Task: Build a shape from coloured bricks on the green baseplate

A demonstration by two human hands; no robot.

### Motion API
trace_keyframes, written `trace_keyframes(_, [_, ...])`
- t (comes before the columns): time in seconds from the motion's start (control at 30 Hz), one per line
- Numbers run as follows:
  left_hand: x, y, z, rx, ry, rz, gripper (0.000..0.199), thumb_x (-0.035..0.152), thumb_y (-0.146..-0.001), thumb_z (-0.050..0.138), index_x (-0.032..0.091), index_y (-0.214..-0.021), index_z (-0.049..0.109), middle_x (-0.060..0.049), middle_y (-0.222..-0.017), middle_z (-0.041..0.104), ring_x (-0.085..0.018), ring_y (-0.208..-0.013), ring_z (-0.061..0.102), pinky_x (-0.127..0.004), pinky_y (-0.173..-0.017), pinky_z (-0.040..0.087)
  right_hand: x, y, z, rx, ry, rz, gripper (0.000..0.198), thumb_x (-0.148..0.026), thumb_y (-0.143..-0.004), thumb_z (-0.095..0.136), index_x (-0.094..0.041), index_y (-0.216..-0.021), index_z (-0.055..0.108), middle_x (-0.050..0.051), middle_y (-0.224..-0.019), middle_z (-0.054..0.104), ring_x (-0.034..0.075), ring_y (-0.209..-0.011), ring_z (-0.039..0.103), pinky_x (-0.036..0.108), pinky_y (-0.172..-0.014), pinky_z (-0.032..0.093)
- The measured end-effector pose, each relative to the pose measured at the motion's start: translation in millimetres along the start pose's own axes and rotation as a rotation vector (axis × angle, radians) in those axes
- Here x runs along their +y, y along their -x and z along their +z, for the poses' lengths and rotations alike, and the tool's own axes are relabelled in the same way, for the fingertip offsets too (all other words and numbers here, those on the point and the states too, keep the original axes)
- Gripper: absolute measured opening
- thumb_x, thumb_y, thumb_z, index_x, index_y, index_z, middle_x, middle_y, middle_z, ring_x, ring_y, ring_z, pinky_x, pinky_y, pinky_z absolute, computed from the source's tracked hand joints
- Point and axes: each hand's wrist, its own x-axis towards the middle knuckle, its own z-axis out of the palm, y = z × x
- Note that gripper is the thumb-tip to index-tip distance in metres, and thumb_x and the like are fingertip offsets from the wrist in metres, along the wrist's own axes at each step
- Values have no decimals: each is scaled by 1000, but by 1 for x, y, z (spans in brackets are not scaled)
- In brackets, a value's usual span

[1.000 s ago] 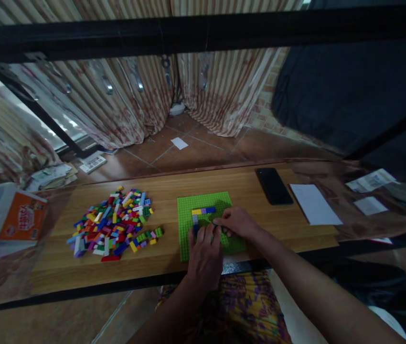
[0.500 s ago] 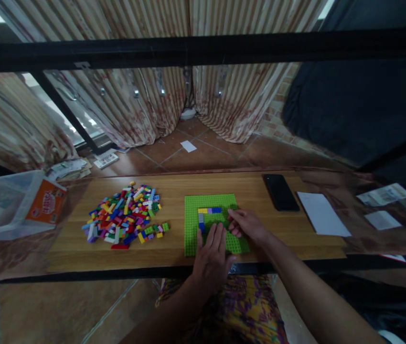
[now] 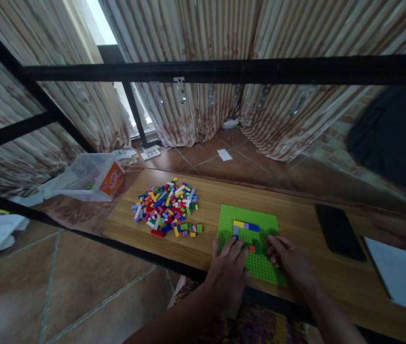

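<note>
A green studded baseplate (image 3: 226, 217) lies before me with toy bricks on it. Yellow, purple and blue bricks form a top row (image 3: 246, 226), and a grey brick (image 3: 236, 230) runs down from its left end. Lower on the plate are an orange brick (image 3: 252, 249) and a dark green brick (image 3: 258, 246). My left hand (image 3: 227, 270) rests over the plate's left lower part, fingers stretched and apart, partly covering a blue brick. At the plate's right edge, my right hand (image 3: 291, 260) has its fingers curled together; whatever they hold is hidden.
A pile of mixed bricks (image 3: 167, 205) covers the table's left part, with a small group (image 3: 185, 229) beside it. Past the table's left end stands a clear plastic box (image 3: 84, 177). A black phone (image 3: 339, 231) and white paper (image 3: 398, 272) lie to the right.
The view has turned left, so the table appears shifted right. My left hand has slid back toward the plate's left edge, uncovering the orange and dark green bricks. My right hand stays by the right edge.
</note>
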Motion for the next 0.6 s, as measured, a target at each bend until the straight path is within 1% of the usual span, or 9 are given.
trace_keyframes(0.1, [-21,8,-14,85,4,-90,38,32,-89,48,22,-126,54,-8,-133,57,-25,-128,44,-56,-112,23,7,10,5,151,125,-110,42,-61,-80,52,-21,-77,62,0,-54,59,16,-47,56,26,-46,45])
trace_keyframes(0.17, [-35,13,-26,125,9,-129,35,26,-89,48,22,-123,55,-8,-129,59,-24,-125,47,-53,-111,27,9,16,8,244,204,-178,42,-61,-81,51,-21,-83,64,2,-59,63,18,-55,60,27,-54,48])
trace_keyframes(0.23, [-47,19,-39,163,8,-165,35,21,-88,48,21,-122,56,-8,-128,60,-23,-123,48,-50,-109,30,10,19,11,297,266,-217,43,-61,-80,51,-21,-86,65,4,-66,67,20,-60,63,29,-59,49])
trace_keyframes(0.3, [-60,25,-50,221,-4,-212,35,19,-87,48,21,-122,56,-8,-127,60,-22,-122,49,-47,-107,34,11,19,12,311,296,-217,44,-62,-79,51,-21,-88,66,5,-72,69,21,-62,65,29,-61,50])
trace_keyframes(0.4, [-86,33,-63,346,-27,-301,30,18,-88,48,21,-116,59,-8,-122,63,-21,-117,53,-43,-102,40,15,18,12,301,324,-194,45,-62,-80,50,-21,-90,66,7,-77,71,23,-64,66,31,-62,50])
trace_keyframes(0.47, [-107,38,-72,438,-44,-371,28,19,-88,49,20,-114,60,-8,-118,65,-22,-113,55,-43,-99,43,19,16,11,299,338,-200,45,-61,-80,49,-21,-92,66,7,-78,71,24,-66,67,32,-65,51])
trace_keyframes(0.6, [-154,47,-92,620,-109,-564,26,24,-86,52,17,-109,63,-10,-112,67,-24,-108,59,-43,-96,45,26,13,9,305,351,-217,43,-59,-79,50,-21,-92,66,8,-83,72,25,-70,68,34,-67,52])
